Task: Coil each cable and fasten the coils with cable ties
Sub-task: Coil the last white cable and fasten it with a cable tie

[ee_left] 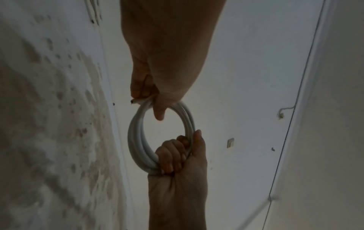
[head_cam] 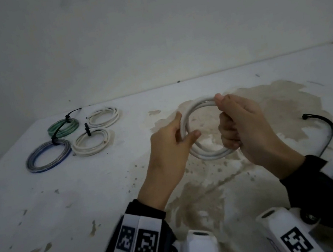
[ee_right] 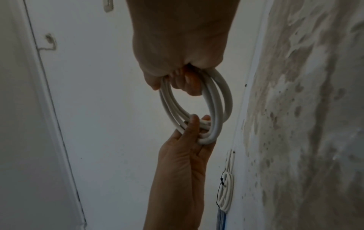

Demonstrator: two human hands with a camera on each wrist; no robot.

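A white cable coil [head_cam: 200,104] of several loops hangs above the stained table [head_cam: 75,205], held between both hands. My left hand [head_cam: 184,126] pinches the coil's left side between thumb and fingers; a cut cable end [ee_right: 205,123] pokes out by its thumb. My right hand [head_cam: 224,116] is wrapped around the right side, thumb on top. In the left wrist view the left hand [ee_left: 149,102] holds the coil [ee_left: 135,132] from above and the right hand [ee_left: 183,147] grips it from below. A loose black cable tie [head_cam: 324,122] lies on the table to the right.
At the far left of the table lie a green coil [head_cam: 63,127], a blue coil [head_cam: 48,156] and a white coil [head_cam: 89,143], each with a black tie. Another white coil [head_cam: 104,117] lies behind them. A wall runs along the table's far edge.
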